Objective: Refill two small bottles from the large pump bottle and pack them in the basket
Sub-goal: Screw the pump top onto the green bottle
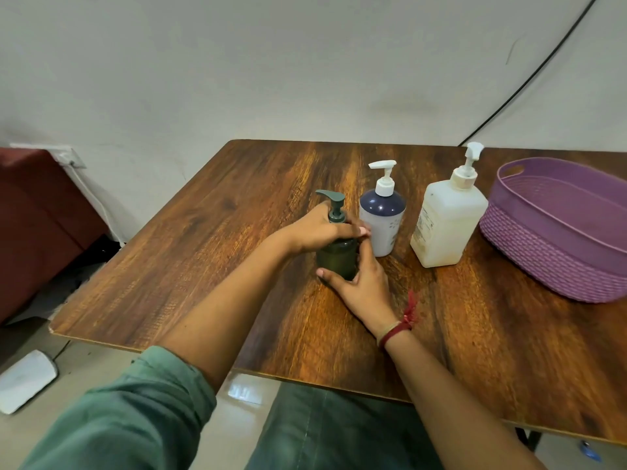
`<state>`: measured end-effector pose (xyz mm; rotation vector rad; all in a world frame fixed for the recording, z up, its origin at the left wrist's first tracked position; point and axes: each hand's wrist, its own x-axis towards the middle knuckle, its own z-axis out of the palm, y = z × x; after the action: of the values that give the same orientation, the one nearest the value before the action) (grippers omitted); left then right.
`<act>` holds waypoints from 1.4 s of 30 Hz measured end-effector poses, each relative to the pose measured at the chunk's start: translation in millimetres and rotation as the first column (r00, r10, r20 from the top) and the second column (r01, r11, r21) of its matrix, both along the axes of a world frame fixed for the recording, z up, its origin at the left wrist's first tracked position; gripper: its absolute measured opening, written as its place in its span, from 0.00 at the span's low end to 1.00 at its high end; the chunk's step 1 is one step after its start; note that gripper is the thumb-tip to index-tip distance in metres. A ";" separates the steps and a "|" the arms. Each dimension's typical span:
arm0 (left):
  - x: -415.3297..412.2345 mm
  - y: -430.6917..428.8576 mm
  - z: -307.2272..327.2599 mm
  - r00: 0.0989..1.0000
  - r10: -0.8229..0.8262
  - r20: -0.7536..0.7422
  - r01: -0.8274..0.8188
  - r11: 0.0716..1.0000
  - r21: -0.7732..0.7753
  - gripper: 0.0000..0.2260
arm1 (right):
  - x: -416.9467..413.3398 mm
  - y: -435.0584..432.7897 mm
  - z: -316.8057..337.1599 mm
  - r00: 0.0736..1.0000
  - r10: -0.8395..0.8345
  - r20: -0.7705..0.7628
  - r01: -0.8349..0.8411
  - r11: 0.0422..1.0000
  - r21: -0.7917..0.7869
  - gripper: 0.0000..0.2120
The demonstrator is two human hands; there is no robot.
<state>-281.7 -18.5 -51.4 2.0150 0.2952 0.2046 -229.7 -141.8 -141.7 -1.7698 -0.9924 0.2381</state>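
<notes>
Both hands grip the green bottle (337,257) standing on the counter (237,232). The left hand (315,232) curls over its shoulder below the pump, and the right hand (364,288) wraps round its base. Just right of the hands stands the blue bottle (383,225), then the large bottle (444,228), with the basket (549,252) farthest right.

A single wide-angle view from the person's head looks forward and down across the wooden surface (203,266) from its near edge, close in, facing the pale wall (271,62) behind.
</notes>
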 end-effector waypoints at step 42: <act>-19.6 -50.5 -48.9 0.561 0.649 0.513 -0.640 0.734 -0.228 0.11 | 1.5 0.3 1.3 0.992 0.086 -0.088 -0.084 0.996 0.027 0.32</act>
<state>-301.3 -69.0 -100.4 1.6376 0.6447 1.2520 -228.2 -141.5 -140.4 -1.6834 -1.0034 0.3545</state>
